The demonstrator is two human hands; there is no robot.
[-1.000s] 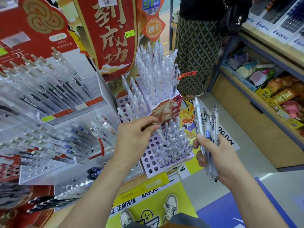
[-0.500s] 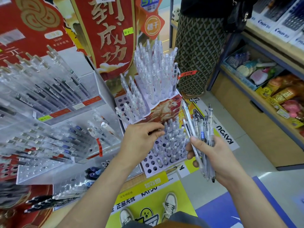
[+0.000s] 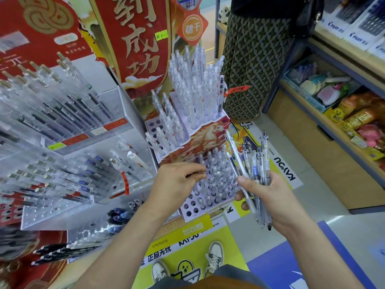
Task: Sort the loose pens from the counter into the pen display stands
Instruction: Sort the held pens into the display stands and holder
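A white tiered pen stand (image 3: 189, 213) with round holes stands at the counter's corner. Clear pens fill its top tier (image 3: 195, 84), and more stand in the lowest tier (image 3: 216, 180). My left hand (image 3: 177, 186) hovers over the left side of that lowest tier, its fingertips pinching what looks like a thin dark pen (image 3: 194, 174). Just right of the stand, my right hand (image 3: 270, 203) grips a bundle of clear pens (image 3: 257, 163) that fans upward.
Clear acrylic displays (image 3: 62, 126) full of pens fill the left. Loose dark pens (image 3: 52, 254) and blue-capped pens (image 3: 121, 213) lie on the counter below them. A person in a patterned skirt (image 3: 254, 59) stands behind the stand. Stocked shelves (image 3: 337, 113) line the right.
My right hand has brought its bundle left, up against the stand. My left hand has shifted right and down over the lowest tier.
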